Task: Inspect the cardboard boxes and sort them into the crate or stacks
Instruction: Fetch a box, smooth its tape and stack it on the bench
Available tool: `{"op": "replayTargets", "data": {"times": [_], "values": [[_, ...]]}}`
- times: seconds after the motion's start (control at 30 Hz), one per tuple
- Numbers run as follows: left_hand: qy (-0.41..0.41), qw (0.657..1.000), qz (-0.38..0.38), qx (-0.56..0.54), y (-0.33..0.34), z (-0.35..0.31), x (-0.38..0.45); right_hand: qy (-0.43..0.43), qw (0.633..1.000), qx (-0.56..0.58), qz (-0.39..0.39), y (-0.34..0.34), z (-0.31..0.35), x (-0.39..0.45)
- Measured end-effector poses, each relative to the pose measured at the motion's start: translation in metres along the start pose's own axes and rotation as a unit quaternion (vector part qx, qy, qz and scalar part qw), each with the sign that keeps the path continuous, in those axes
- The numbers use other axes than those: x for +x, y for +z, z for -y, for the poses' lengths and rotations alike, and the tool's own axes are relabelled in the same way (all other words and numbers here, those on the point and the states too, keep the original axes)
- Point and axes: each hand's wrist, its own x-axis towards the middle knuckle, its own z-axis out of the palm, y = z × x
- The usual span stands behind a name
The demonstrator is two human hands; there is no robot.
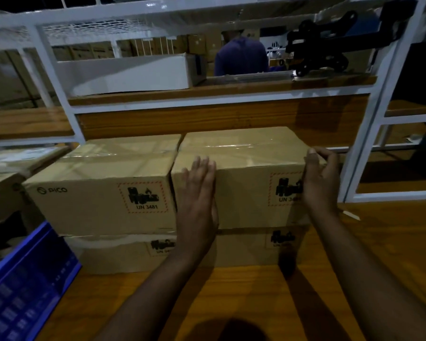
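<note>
Two stacks of brown cardboard boxes stand side by side on the wooden table (244,303). The upper right box (246,168) lies on a lower right box (251,244). My left hand (199,193) lies flat with straight fingers against the upper right box's front face, near its left corner. My right hand (321,178) holds that box's right end, thumb on the top edge and fingers curled round the side. The upper left box (101,183), marked PICO, rests on a lower left box (113,252). A blue crate (25,286) is at the lower left.
More cardboard boxes (8,183) sit at the far left. A white metal shelf frame (221,102) with wooden boards rises right behind the stacks. A white box (126,75) lies on the shelf. A person (241,55) is beyond it, beside a black bracket (320,45).
</note>
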Motion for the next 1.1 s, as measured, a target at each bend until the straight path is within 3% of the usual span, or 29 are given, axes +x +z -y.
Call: {"op": "replayTargets", "data": {"times": [0.1, 0.33, 0.43, 0.53, 0.6, 0.67, 1.1], "values": [[0.038, 0.998, 0.041, 0.036, 0.006, 0.001, -0.001, -0.026, 1.000, -0.009, -0.014, 0.007, -0.004, 0.002], [0.081, 0.989, 0.063, 0.106, 0.013, 0.021, 0.008, -0.067, 0.997, -0.026, -0.006, 0.016, -0.013, 0.015], [0.094, 0.987, 0.056, 0.121, 0.017, 0.026, 0.006, -0.099, 0.990, -0.091, -0.052, 0.017, -0.007, 0.010], [0.114, 0.981, 0.052, 0.147, 0.022, 0.032, -0.001, -0.247, 0.938, -0.215, -0.115, 0.019, -0.002, -0.003], [0.116, 0.980, 0.053, 0.155, 0.025, 0.033, -0.003, -0.351, 0.891, -0.283, -0.061, 0.025, -0.009, -0.014], [0.115, 0.979, 0.052, 0.159, 0.028, 0.034, -0.002, -0.400, 0.861, -0.314, 0.000, 0.034, -0.020, -0.024], [0.098, 0.981, 0.045, 0.164, 0.031, 0.032, -0.008, -0.435, 0.821, -0.369, -0.003, 0.041, -0.034, -0.024]]}}
